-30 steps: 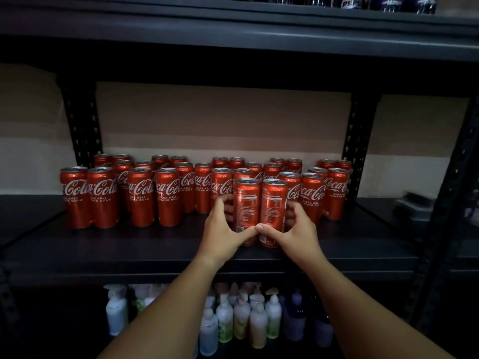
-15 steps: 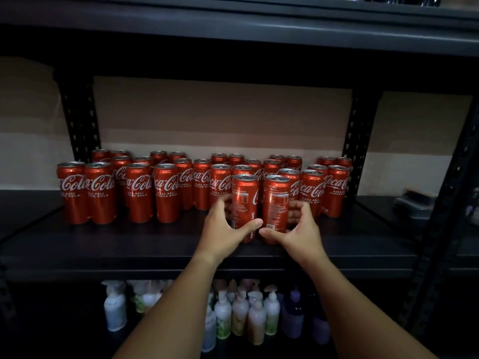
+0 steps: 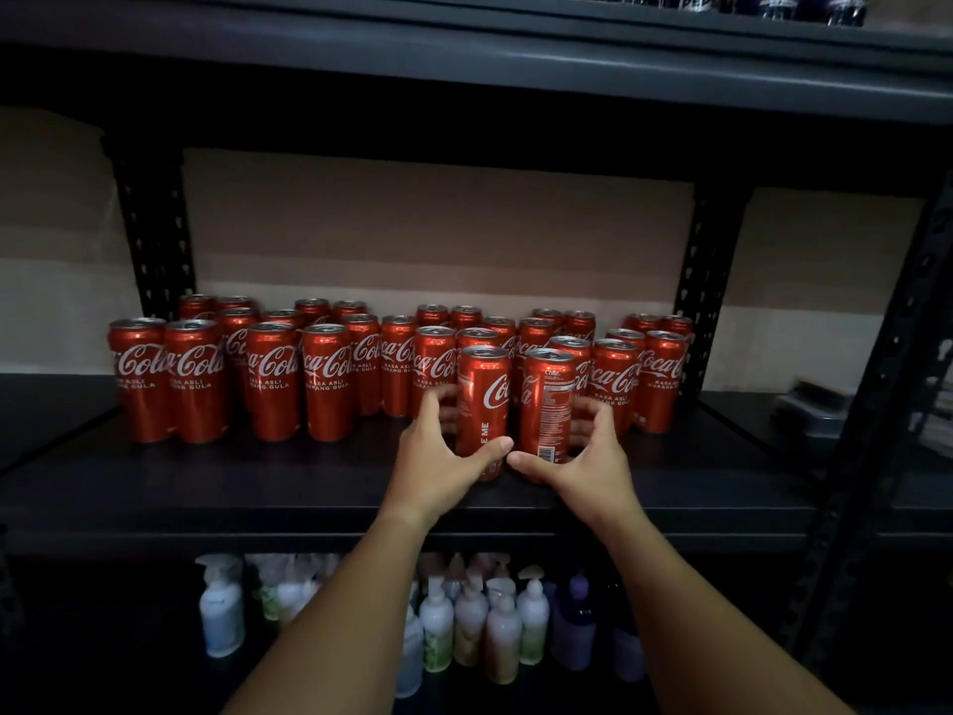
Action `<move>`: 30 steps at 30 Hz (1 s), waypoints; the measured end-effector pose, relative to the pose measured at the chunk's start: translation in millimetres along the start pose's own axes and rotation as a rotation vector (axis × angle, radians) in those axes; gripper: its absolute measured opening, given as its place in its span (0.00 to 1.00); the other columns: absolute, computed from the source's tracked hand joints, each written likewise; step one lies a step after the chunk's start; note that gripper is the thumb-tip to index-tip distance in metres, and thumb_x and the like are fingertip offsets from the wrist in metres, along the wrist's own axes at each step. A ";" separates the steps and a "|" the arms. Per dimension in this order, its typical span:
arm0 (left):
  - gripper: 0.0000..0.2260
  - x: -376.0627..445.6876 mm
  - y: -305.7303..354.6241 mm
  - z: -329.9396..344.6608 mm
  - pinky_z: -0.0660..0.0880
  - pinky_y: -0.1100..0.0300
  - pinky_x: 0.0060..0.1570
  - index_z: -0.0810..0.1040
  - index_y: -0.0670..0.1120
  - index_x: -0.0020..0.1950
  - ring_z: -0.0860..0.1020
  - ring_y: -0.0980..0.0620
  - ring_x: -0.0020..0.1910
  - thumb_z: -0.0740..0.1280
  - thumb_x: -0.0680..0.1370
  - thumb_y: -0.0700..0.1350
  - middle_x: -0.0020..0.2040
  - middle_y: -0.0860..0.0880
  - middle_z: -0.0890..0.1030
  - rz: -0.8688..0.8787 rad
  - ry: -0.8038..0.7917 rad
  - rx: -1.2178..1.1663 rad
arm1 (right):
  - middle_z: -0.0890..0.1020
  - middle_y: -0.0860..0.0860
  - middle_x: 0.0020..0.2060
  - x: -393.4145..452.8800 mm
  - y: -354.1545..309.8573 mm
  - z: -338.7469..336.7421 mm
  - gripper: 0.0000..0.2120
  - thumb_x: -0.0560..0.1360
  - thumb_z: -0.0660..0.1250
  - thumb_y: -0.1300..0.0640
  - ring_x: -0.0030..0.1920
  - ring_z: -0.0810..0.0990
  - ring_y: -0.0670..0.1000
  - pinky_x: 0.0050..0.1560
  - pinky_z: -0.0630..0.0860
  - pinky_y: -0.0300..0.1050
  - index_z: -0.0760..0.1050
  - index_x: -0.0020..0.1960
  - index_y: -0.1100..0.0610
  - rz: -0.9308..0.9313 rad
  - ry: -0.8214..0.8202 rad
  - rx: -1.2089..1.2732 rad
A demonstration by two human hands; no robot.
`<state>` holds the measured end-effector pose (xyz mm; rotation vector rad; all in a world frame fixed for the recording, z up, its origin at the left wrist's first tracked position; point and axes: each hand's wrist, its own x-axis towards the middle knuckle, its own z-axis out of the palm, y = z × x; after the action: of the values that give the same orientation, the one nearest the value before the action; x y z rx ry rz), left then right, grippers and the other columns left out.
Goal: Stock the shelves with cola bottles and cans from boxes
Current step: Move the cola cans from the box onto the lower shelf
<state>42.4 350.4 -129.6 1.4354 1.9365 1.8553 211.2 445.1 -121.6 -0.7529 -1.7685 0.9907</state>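
- Left hand (image 3: 442,456) wrapped round the left front can (image 3: 483,405), thumb across the lower front of the can, fingers curled behind it.
- Right hand (image 3: 582,456) wrapped round the right front can (image 3: 547,399) the same way — thumb low on the front, fingers round the far side.
- Both gripped cans upright, side by side and nearly touching, bases at or just above the middle shelf (image 3: 258,487); cannot tell whether fully set down.
- Left front can turned so that only part of the logo shows; right front can turned with its small-print panel forward.
- Just behind the pair, rows of red cola cans (image 3: 330,379) standing upright on the same shelf, several deep, spread from left of centre to the black perforated upright (image 3: 706,281) on the right.
- Thumb tips close together in front of the gap between the two cans.
- On the lower shelf, pump bottles (image 3: 464,621) in pale colours, dim and partly hidden by the forearms.
- On the top shelf (image 3: 515,49), dark cola bottles (image 3: 768,2) — only the bases visible at the upper right edge.
- Far right of the middle shelf, a flat greyish object (image 3: 845,410), too dark to identify.
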 end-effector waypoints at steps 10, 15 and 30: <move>0.35 2.3 -1.2 -3.3 0.80 0.59 0.55 0.71 0.57 0.68 0.81 0.59 0.54 0.84 0.66 0.51 0.55 0.56 0.81 -0.030 -0.010 -0.024 | 0.76 0.40 0.54 2.0 2.1 1.2 0.41 0.62 0.85 0.56 0.54 0.77 0.39 0.49 0.72 0.32 0.63 0.65 0.44 0.008 -0.014 -0.060; 0.36 2.6 -0.9 -3.4 0.80 0.60 0.56 0.71 0.56 0.69 0.80 0.60 0.57 0.84 0.66 0.50 0.57 0.56 0.80 -0.026 -0.035 -0.063 | 0.76 0.40 0.56 0.3 1.3 -1.7 0.47 0.59 0.86 0.52 0.56 0.77 0.40 0.52 0.73 0.35 0.62 0.69 0.44 0.009 -0.033 -0.015; 0.29 4.4 -3.3 -3.0 0.81 0.62 0.52 0.75 0.53 0.63 0.83 0.58 0.53 0.84 0.67 0.46 0.54 0.54 0.83 -0.055 -0.034 -0.083 | 0.79 0.43 0.54 2.1 4.7 -1.3 0.43 0.65 0.83 0.60 0.53 0.79 0.39 0.54 0.76 0.37 0.62 0.71 0.45 0.015 -0.051 -0.024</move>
<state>36.4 351.7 -129.3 1.3665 1.8420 1.8518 211.9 449.5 -124.5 -0.7629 -1.8243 1.0080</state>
